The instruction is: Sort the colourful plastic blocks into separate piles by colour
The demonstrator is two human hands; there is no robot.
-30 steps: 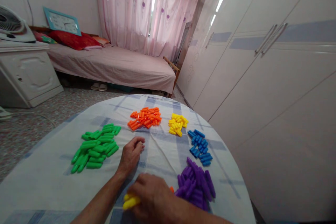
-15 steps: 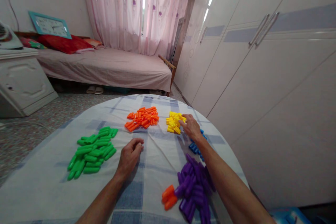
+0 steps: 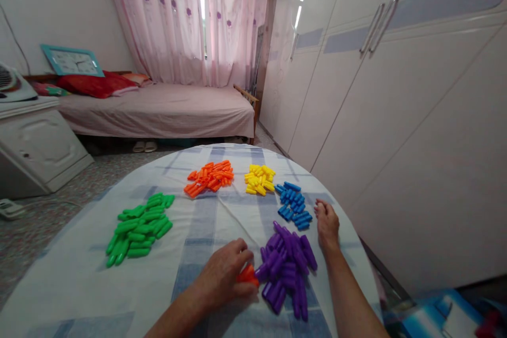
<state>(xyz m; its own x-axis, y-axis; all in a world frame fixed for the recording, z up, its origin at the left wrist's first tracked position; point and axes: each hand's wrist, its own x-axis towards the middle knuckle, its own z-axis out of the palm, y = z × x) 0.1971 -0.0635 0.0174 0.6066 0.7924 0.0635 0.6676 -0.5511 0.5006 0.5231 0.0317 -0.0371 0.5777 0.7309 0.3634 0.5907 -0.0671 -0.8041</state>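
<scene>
My left hand (image 3: 225, 270) is at the near middle of the table, its fingers and thumb closed around a few orange plastic caps (image 3: 249, 275) that lie against the purple caps (image 3: 288, 269). The hand partly covers these orange caps. To the right, my right hand (image 3: 328, 224) rests on the cloth just beside the pile of blue caps (image 3: 292, 203). Its fingers are loosely bent and apart, with nothing seen in them. Farther back sit yellow caps (image 3: 259, 179) and a larger heap of orange caps (image 3: 212, 177). Green caps (image 3: 140, 227) are spread at the left.
A checked white and blue cloth (image 3: 130, 290) covers the round table. Beyond it stands a bed (image 3: 166, 108) with a blue-framed clock (image 3: 73, 60) on it. White wardrobe doors (image 3: 396, 142) rise on the right, and a white cabinet (image 3: 39, 148) is at the left.
My right hand has left the yellow pile and come back to the right of the blue caps. My left hand has moved right and nearer, onto the orange caps by the purple pile.
</scene>
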